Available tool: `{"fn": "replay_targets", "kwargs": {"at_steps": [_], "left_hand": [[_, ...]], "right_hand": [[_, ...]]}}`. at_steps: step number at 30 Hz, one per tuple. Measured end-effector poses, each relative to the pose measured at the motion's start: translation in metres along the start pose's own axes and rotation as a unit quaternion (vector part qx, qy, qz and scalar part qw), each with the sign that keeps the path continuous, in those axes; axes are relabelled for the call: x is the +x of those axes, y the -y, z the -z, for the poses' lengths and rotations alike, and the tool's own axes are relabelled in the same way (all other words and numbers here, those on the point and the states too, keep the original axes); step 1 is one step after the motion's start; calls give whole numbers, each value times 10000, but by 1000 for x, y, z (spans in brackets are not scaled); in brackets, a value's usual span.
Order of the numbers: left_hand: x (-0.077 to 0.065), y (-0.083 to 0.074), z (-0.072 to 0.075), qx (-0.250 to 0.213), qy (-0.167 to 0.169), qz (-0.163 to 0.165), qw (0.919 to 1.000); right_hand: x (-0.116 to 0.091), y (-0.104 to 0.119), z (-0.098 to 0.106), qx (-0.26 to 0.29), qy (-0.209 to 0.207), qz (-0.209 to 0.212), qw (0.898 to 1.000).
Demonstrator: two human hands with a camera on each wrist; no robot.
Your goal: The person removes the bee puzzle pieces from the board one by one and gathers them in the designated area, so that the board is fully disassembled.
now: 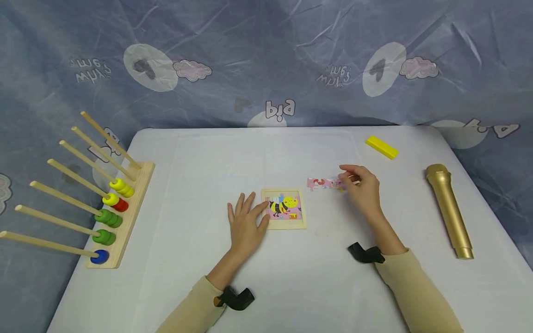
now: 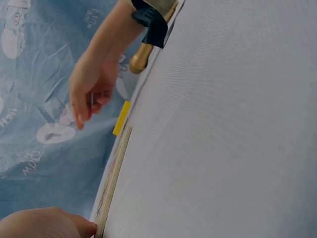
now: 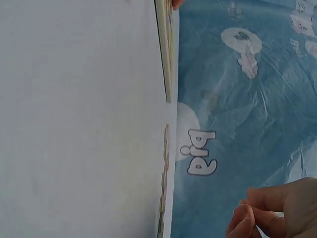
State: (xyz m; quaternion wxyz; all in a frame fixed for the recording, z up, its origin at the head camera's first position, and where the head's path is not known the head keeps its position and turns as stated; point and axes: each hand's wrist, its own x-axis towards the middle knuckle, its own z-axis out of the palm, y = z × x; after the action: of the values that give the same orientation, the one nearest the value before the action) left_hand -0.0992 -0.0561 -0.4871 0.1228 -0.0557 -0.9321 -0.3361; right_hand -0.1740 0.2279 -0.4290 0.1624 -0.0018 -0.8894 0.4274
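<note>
A small square wooden puzzle [image 1: 284,227] with a bee picture lies on the table. My left hand [image 1: 245,225] is spread flat beside it, thumb and index fingertip resting on its left border. In the left wrist view, the left thumb is right at the puzzle's edge. A short row of loose pink puzzle pieces [image 1: 319,184] lies to the upper right of the puzzle. My right hand [image 1: 363,189] is over the right end of this row and pinches a thin puzzle piece [image 2: 92,99], mostly hidden by the fingers.
A wooden bead stacker [image 1: 132,203] with tall pegs and coloured beads stands on the left. A yellow block [image 1: 381,147] lies at the back right, and a gold toy microphone [image 1: 451,212] on the far right. Printed cloth [image 1: 258,37] hangs behind the table.
</note>
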Motion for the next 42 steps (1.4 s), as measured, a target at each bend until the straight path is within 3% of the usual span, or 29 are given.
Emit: {"fn": "replay_targets", "kwargs": {"at_steps": [11,19,30,42], "left_hand": [[0,0,-3,76,-13,14,10000],[0,0,-3,130,17,25,9999],[0,-1,0,140,15,0,9999],[0,2,0,158,-48,-45,9999]], "right_hand": [[-18,54,-42,402,1164,614,9905],[-32,69,-75,531,1839,723,9788],[-41,66,-98,509,2048,648,9753],[-46,61,-108,121,2071,879,9743]]}}
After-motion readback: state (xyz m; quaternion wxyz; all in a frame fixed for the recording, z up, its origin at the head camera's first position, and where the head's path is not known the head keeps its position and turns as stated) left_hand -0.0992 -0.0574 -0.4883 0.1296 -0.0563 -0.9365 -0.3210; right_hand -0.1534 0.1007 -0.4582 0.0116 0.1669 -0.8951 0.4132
